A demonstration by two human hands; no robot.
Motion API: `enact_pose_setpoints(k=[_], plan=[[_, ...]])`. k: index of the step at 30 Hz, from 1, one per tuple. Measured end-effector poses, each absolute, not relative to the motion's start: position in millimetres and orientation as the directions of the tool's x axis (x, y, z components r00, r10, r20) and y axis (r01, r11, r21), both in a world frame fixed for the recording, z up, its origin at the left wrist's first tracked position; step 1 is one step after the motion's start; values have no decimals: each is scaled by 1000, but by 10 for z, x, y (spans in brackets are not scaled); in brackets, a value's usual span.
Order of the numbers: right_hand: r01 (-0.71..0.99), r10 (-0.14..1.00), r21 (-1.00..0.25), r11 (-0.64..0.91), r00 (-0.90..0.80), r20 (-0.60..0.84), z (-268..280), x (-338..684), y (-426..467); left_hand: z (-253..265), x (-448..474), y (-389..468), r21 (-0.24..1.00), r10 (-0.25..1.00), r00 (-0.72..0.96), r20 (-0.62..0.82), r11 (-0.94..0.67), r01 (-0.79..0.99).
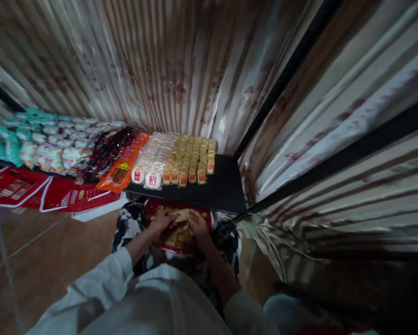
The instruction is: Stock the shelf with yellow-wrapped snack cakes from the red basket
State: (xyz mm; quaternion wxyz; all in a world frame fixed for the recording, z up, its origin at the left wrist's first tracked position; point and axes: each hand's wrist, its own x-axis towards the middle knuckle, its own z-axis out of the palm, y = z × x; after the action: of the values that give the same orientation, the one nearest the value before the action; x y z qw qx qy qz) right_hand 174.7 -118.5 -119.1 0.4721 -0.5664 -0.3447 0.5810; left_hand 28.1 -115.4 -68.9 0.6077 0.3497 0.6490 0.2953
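On my lap sits a red basket point(151, 205) holding a pile of small yellow wrapped snacks point(177, 238). Over the pile, a yellow snack packet point(181, 215) is held between my two hands. My left hand point(162, 219) has its fingers closed at the packet's left end. From the other side, my right hand point(196, 223) pinches the right end. The fingertips are small and dim. Just beyond, similar yellow snack packets point(191, 160) stand in rows on a black shelf point(226, 181), beside rows of round white packets point(153, 178).
Further left on the shelf lie an orange snack bag point(125, 160), dark shiny packets point(107, 149), white packets point(69, 158) and green packets point(13, 148). Red baskets point(76, 195) stand below its front edge. Striped curtains point(181, 70) and black posts point(281, 79) enclose the shelf.
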Motion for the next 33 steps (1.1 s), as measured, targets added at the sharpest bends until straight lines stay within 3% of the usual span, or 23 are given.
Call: enact_pose_setpoints(k=[7,13,18,22,26,33], plan=[[-243,952,-941,-236,135,-274,-761,2038,-1126,-354,558,-1199,792,802,24,-596,593,-146],[-353,941,-909,-221,167,-294,-636,2163,-1110,-49,683,-1258,643,760,166,-628,627,-439],[-471,942,-862,-189,162,-295,-557,2226,-1112,-40,794,-1236,665,812,102,-575,536,-520],[-546,944,-818,-183,136,-302,-436,2285,-1092,-157,875,-1210,783,881,23,-472,432,-448],[-552,948,-812,-190,113,-299,-326,2318,-1063,-190,929,-1192,918,938,-41,-345,329,-220],[-460,939,-866,-197,165,-301,-321,2396,-972,-133,1006,-1078,979,977,-63,-202,200,-44]])
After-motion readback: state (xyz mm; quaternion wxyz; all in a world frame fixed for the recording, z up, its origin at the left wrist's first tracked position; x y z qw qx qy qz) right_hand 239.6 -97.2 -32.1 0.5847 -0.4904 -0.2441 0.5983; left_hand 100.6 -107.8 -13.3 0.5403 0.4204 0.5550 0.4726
